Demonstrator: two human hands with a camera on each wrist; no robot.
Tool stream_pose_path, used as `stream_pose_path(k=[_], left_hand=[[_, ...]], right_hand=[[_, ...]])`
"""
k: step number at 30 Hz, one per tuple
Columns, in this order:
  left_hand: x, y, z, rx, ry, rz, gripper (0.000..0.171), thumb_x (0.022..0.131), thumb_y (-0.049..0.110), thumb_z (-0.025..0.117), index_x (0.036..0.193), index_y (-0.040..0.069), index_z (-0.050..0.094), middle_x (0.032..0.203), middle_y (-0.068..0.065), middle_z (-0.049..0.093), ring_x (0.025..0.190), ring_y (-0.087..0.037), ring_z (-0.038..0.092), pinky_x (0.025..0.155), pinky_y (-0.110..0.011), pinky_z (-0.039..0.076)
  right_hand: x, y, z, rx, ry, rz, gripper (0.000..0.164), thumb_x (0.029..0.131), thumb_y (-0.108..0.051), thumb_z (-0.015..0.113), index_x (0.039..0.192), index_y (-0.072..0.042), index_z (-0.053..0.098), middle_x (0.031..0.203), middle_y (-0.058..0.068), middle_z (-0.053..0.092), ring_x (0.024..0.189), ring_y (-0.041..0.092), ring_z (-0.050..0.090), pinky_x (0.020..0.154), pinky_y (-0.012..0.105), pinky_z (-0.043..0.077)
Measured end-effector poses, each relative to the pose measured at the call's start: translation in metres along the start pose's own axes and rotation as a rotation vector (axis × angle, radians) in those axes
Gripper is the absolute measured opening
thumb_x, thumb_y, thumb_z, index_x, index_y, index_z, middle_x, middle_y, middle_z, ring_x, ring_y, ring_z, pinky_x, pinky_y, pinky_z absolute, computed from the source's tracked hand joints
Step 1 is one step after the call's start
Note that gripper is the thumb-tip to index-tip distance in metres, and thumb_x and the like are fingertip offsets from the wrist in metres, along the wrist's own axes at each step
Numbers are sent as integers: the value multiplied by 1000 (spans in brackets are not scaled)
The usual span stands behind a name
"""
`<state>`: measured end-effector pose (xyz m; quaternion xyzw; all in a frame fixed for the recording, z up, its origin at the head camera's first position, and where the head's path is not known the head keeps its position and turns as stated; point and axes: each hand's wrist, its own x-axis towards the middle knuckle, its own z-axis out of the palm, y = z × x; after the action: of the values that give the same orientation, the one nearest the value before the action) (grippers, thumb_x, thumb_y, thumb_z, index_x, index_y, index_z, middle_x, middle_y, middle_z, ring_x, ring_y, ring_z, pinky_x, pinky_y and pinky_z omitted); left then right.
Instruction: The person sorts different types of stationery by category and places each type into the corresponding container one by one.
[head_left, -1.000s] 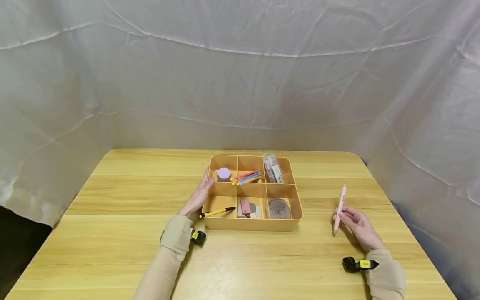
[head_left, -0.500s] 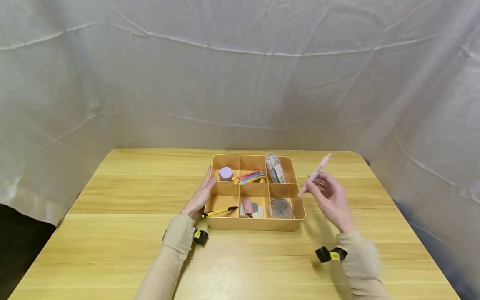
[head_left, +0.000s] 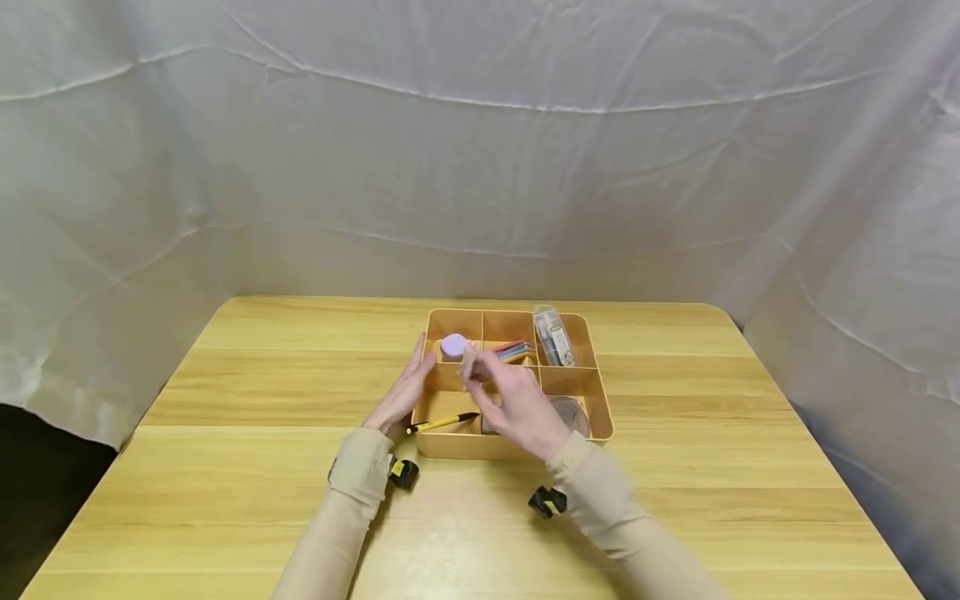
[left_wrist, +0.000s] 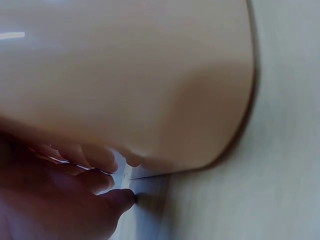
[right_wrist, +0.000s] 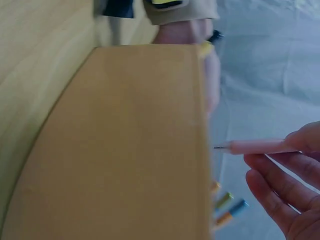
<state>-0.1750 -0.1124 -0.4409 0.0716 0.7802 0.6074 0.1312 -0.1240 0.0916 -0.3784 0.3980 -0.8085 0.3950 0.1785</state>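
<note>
A pale orange box (head_left: 472, 447) with several compartments stands on the wooden table. My left hand (head_left: 402, 393) lies along its left wall, fingers fairly straight, thumb at the rim. Over the box, my right hand (head_left: 525, 410) pinches a pink pen (right_wrist: 257, 147) between thumb and fingers, its metal tip bare in the right wrist view. A yellow and black pen (head_left: 444, 423) leans across the front left compartment, one end over the rim. My right hand covers most of the front middle compartment.
At the back of the box are a round purple item (head_left: 453, 347), several coloured pencils (head_left: 513, 351) and a clear case (head_left: 553, 337) leaning over the rim. A round, see-through grey item (head_left: 572, 414) sits front right. Grey cloth (head_left: 480, 167) hangs behind the table (head_left: 225, 500).
My right hand has carried the pink pen leftward from the table's right side to above the box's left half. My left hand has stayed at the box's left wall.
</note>
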Motion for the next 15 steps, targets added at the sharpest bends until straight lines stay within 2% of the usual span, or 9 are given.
stream_pose_path(k=[4, 9, 12, 15], left_hand=[[-1, 0, 1, -67, 5, -35, 63, 111, 35, 21, 161, 20, -15, 169, -10, -18, 156, -36, -17, 123, -63, -11], [-2, 2, 2, -71, 13, -29, 65, 111, 38, 23, 161, 19, -14, 170, -11, -15, 157, -35, -15, 125, -61, -10], [-3, 2, 2, -75, 6, -38, 65, 111, 38, 23, 161, 22, -13, 170, -12, -13, 157, -35, -14, 124, -62, -10], [-3, 2, 2, -104, -2, -61, 65, 110, 40, 25, 161, 27, -13, 170, -10, -14, 157, -34, -16, 124, -64, -11]], right_hand=[[4, 0, 13, -131, -62, -9, 19, 93, 3, 64, 111, -1, 59, 96, 12, 76, 84, 23, 76, 75, 27, 63], [4, 2, 22, -303, -138, -42, 18, 96, -6, 65, 114, -7, 62, 89, 4, 76, 69, 14, 71, 62, 27, 60], [3, 4, 25, -340, -172, -45, 15, 96, -8, 65, 111, -10, 63, 79, -2, 71, 59, 8, 60, 53, 22, 51], [3, 5, 26, -352, -194, -49, 13, 97, -10, 65, 110, -12, 65, 76, -3, 69, 56, 5, 51, 50, 17, 44]])
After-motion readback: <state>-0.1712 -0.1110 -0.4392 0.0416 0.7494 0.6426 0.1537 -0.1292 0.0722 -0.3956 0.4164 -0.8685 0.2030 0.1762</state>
